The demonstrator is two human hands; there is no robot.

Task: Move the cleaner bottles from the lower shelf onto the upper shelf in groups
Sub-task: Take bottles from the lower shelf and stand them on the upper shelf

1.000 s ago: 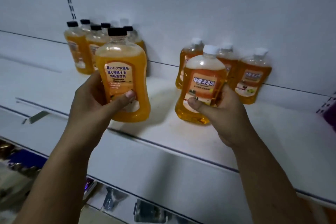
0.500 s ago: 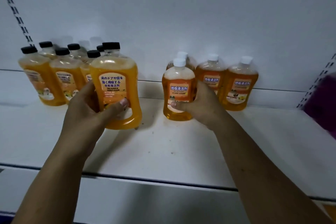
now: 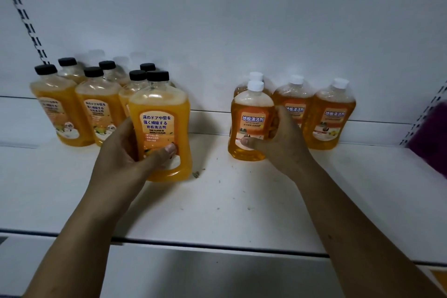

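My left hand (image 3: 131, 150) grips a black-capped orange cleaner bottle (image 3: 160, 116) that stands upright on the white upper shelf (image 3: 217, 201), just in front of a group of several black-capped bottles (image 3: 96, 104). My right hand (image 3: 280, 145) grips a smaller white-capped orange bottle (image 3: 251, 118), also upright on the shelf, in front of three more white-capped bottles (image 3: 331, 113) lined along the back wall.
The shelf's front edge (image 3: 217, 247) runs across the lower part of the view. Slotted uprights (image 3: 26, 19) stand at both sides of the back panel. A purple object (image 3: 430, 138) blurs in at the right edge. Small specks of debris (image 3: 197, 173) lie on the shelf.
Both hands have carried their bottles up and back onto the upper shelf and now hold them standing next to their matching groups. The view has tilted up.
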